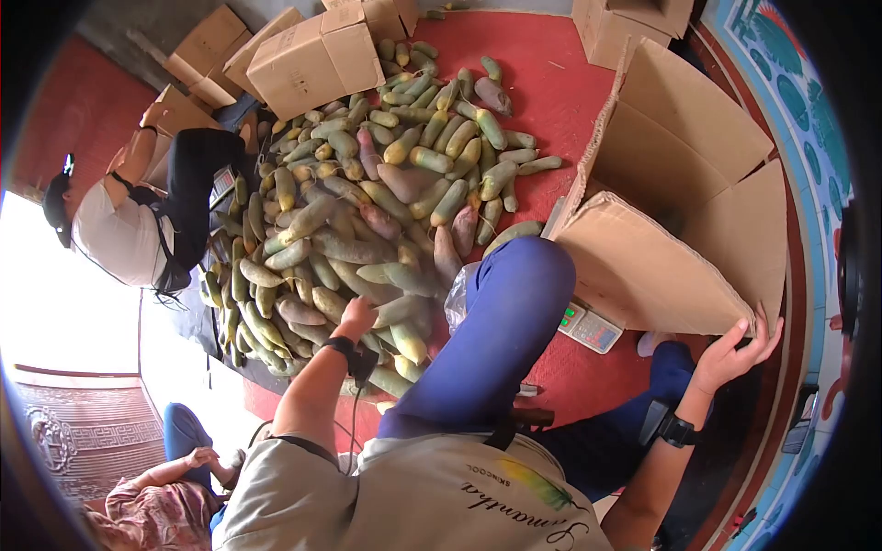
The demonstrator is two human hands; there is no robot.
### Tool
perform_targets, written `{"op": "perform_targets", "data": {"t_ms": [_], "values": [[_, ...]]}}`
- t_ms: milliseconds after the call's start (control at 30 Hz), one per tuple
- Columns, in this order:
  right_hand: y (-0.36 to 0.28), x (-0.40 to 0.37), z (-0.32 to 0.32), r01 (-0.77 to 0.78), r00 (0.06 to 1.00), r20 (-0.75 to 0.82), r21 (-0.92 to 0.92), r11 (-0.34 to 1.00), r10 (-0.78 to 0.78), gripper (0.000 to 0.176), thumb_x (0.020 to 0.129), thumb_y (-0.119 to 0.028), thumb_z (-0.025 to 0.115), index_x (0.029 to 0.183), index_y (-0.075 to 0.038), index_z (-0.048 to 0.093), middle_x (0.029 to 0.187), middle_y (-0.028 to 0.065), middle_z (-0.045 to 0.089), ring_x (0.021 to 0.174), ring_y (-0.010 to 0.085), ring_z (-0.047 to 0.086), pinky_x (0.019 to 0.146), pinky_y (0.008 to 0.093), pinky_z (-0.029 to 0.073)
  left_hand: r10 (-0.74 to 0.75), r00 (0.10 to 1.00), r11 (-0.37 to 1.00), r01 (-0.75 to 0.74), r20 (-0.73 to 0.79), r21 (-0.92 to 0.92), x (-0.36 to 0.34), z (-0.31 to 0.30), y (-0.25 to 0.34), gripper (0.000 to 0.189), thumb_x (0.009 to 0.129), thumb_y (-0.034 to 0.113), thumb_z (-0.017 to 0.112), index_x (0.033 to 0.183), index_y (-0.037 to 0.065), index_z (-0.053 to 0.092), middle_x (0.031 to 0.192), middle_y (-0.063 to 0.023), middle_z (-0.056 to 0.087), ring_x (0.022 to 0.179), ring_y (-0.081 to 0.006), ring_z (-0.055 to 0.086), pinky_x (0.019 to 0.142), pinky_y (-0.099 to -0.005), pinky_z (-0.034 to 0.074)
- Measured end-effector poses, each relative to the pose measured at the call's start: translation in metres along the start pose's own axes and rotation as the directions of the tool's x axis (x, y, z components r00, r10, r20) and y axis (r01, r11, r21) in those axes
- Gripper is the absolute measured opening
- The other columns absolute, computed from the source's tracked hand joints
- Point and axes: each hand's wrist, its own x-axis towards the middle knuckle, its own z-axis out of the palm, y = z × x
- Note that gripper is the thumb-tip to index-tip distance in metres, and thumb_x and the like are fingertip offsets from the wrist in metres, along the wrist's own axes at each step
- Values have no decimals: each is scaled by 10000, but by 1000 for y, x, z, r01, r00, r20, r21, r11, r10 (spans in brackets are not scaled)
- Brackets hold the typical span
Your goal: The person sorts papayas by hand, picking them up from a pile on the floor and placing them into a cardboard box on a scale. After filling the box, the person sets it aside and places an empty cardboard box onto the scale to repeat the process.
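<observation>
A large heap of green radishes (303, 216) covers the red floor before me, with a few purplish-red ones among them. My left hand (356, 318) is down in the near part of the heap, its fingers closed at the end of a pale green radish (401, 311). At the right, a tall open cardboard box (643, 248) stands with its flaps up. My right hand (735, 356) grips the box's near corner edge, thumb on one side and fingers on the other. A digital scale (590, 328) with lit green digits shows at the box's base. The box's contents are mostly hidden.
More cardboard boxes (317, 60) stand behind the heap, and another (634, 28) at the back right. A person in a white top (119, 234) squats at the left beside a second scale (221, 186). Another person (165, 500) sits at lower left. My bent knee (524, 285) lies between heap and box.
</observation>
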Motion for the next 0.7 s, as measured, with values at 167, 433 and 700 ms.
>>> {"op": "perform_targets", "data": {"t_ms": [167, 433, 700], "values": [[3, -2, 2, 40, 999, 6, -35, 999, -39, 225, 935, -163, 469, 1085, 5, 469, 1106, 128, 590, 1247, 352, 355, 985, 464, 320, -368, 903, 874, 418, 224, -249, -20, 33, 3, 570, 748, 207, 608, 1274, 97, 419, 1269, -211, 431, 1145, -362, 486, 956, -406, 419], [1, 0, 2, 44, 999, 13, -78, 996, -43, 256, 951, -204, 428, 1089, 11, 448, 1114, 152, 575, 1257, 348, 338, 1000, 473, 286, -248, 885, 941, 316, 394, -117, -9, 37, 4, 504, 748, 299, 640, 1184, 71, 534, 1131, -183, 567, 1105, -337, 532, 916, -388, 447], [6, -3, 3, 43, 999, 5, -85, 995, -43, 265, 955, -227, 425, 1072, 9, 458, 1102, 149, 580, 1238, 349, 357, 995, 473, 290, -332, 846, 761, 502, 418, -411, -4, 72, 7, 527, 732, 384, 660, 1104, 24, 559, 991, -156, 630, 912, -270, 649, 781, -366, 521]]}}
